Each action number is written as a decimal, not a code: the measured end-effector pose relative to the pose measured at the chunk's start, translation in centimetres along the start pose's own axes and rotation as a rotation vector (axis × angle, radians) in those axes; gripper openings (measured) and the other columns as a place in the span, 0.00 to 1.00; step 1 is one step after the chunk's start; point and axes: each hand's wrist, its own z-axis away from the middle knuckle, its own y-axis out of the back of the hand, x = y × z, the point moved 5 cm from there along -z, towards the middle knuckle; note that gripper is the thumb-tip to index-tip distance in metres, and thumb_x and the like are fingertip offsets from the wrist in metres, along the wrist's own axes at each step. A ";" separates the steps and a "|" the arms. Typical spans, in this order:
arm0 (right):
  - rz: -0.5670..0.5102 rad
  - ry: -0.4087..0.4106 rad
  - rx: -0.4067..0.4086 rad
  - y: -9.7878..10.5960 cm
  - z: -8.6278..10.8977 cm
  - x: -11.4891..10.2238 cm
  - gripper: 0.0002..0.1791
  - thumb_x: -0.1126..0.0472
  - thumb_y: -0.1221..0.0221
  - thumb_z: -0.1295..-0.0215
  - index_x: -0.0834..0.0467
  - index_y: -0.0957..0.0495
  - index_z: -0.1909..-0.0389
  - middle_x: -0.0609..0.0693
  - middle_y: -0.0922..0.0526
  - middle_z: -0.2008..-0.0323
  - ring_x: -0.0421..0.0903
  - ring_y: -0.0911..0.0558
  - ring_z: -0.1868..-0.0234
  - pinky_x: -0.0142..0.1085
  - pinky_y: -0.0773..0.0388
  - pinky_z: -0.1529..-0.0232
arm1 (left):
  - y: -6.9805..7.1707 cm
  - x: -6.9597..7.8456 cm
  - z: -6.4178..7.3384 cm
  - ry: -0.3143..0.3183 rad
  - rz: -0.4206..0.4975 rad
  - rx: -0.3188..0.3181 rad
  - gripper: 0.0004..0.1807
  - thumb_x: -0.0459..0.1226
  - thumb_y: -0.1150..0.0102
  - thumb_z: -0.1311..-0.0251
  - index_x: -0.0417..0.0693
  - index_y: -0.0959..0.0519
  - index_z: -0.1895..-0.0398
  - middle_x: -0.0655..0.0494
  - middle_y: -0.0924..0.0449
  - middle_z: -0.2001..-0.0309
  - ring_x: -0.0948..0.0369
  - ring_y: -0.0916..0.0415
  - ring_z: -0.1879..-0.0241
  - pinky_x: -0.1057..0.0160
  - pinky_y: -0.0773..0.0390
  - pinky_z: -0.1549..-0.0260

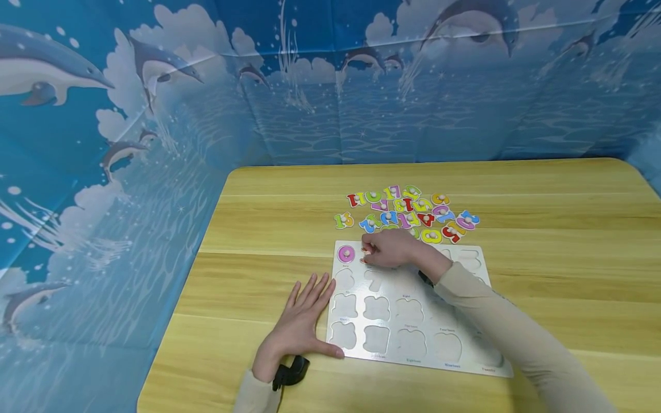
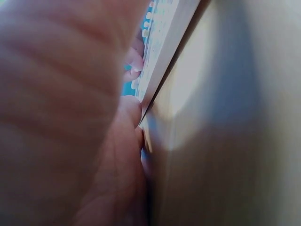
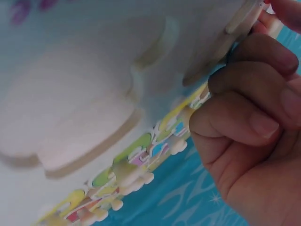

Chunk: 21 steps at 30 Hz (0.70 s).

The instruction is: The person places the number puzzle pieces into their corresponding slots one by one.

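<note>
A white number puzzle board (image 1: 360,315) with shaped recesses lies on the table. My left hand (image 1: 302,322), fingers spread and straight, rests on the table with its thumb and fingertips at the board's left edge. At the second recess of the top row, my right hand (image 1: 395,248) pinches a small orange-red number piece (image 1: 364,260), mostly hidden by the fingers. Its other fingers are curled, as the right wrist view shows the hand (image 3: 254,108) close above the board. Left of it, a pink zero piece (image 1: 346,254) sits in the top-left recess.
Several colourful number pieces (image 1: 426,219) with knobs lie in a loose group behind the board, some close to its far edge. The wooden table (image 1: 248,246) extends to both sides. A dolphin-print cloth (image 1: 330,115) hangs behind and at left.
</note>
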 end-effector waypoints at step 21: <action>-0.218 -0.222 0.140 4.5 0.1 7.3 0.15 0.56 0.39 0.35 0.58 0.27 0.53 0.52 0.28 0.75 0.48 0.31 0.78 0.39 0.37 0.78 | 0.0 0.0 0.0 0.004 0.015 0.005 0.71 0.73 0.37 0.68 0.52 0.60 0.24 0.56 0.69 0.24 0.54 0.74 0.27 0.48 0.73 0.33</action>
